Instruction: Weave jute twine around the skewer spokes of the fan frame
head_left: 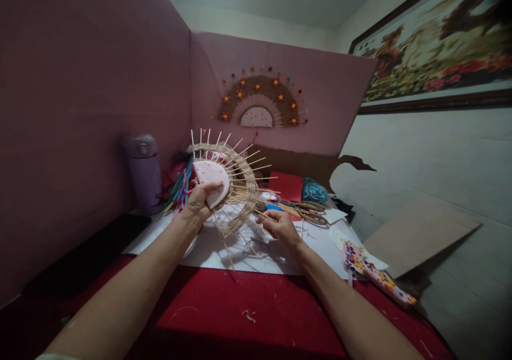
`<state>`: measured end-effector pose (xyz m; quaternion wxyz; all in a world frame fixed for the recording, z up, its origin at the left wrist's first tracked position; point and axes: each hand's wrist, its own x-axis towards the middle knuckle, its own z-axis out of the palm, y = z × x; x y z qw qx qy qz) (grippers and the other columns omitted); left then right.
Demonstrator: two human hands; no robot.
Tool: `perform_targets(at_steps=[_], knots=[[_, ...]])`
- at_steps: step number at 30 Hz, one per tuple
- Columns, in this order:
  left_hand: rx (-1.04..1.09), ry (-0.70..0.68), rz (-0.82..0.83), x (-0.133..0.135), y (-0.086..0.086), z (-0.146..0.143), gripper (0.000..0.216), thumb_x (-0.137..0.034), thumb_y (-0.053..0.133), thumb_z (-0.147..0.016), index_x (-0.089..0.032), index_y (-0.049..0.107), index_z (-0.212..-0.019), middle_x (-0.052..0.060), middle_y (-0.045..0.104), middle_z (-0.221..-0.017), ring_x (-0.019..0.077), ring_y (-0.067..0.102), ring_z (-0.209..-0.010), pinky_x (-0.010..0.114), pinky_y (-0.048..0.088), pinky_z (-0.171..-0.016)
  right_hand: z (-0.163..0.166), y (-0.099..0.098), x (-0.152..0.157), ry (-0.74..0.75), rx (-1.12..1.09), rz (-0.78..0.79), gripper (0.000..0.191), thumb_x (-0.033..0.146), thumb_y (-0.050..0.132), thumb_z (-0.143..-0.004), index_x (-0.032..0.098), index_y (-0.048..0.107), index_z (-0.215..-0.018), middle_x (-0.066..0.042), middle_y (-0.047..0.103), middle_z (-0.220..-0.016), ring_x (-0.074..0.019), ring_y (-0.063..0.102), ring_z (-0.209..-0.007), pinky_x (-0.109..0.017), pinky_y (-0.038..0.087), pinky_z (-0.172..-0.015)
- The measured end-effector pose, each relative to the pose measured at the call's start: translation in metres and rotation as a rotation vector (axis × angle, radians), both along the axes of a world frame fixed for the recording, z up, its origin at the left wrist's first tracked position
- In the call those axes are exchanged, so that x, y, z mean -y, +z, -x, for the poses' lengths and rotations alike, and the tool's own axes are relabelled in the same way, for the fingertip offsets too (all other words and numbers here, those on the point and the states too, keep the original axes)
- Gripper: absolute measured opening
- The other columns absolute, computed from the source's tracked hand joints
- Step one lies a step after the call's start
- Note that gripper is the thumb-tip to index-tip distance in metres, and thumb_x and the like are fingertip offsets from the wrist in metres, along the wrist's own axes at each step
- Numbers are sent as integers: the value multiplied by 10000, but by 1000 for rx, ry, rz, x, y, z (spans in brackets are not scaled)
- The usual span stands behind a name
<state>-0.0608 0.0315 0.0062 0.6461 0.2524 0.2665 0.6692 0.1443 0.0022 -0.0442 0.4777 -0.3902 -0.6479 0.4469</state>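
My left hand [202, 200] grips a half-round woven piece, thumb pressed on its white cloth centre [214, 178] with pinkish dots. Thin wooden sticks [262, 167] fan out from that centre, and a curved band of tan twine [244, 173] is woven across them. At the band's lower right edge, my right hand [278, 224] pinches a thin tan strand that looks like twine. The piece is held tilted above the table, its straight side toward the left. Part of the cloth centre is hidden under my left thumb.
White paper [200, 253] lies on the red tablecloth [240, 312]. Behind the piece are scissors [314, 213], blue yarn [314, 189] and red sheet [286, 184]. A purple tumbler [146, 173] stands left; a flower-patterned glue gun [376, 274] lies right. A finished-looking half-round decoration [258, 90] hangs on the pink panel.
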Motion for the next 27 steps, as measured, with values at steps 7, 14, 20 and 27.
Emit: perform_targets(at_steps=[7,14,20,27], knots=[[9,-1,-3,-1,-1,1,157,35,525,-622,-75,604,-700,79,664,-593,178,619,-493,295,543,-496,-1,-1,-1,-5,4,-8,305,447,613,-665,148,586,-607,80,336,-368,-39,235,-344,-211,131,-363],[23,0,-2,-1,-1,0,160,36,529,-616,-77,605,-701,82,661,-595,179,615,-489,294,538,-487,-2,-2,-3,0,-8,0,303,443,613,-666,145,587,-613,80,332,-372,-39,229,-350,-211,127,-370],[29,-3,-21,-2,-2,0,187,39,533,-615,-91,611,-724,73,664,-603,180,617,-490,303,541,-495,-2,-3,-4,-16,-8,-5,288,431,626,-654,149,590,-610,76,355,-376,-39,237,-351,-211,135,-370],[29,-8,-13,-2,-2,0,179,39,527,-619,-82,609,-724,78,664,-602,183,619,-495,299,538,-486,-2,-2,-3,-12,-19,4,300,444,636,-637,151,582,-603,80,354,-373,-37,234,-342,-209,129,-362]])
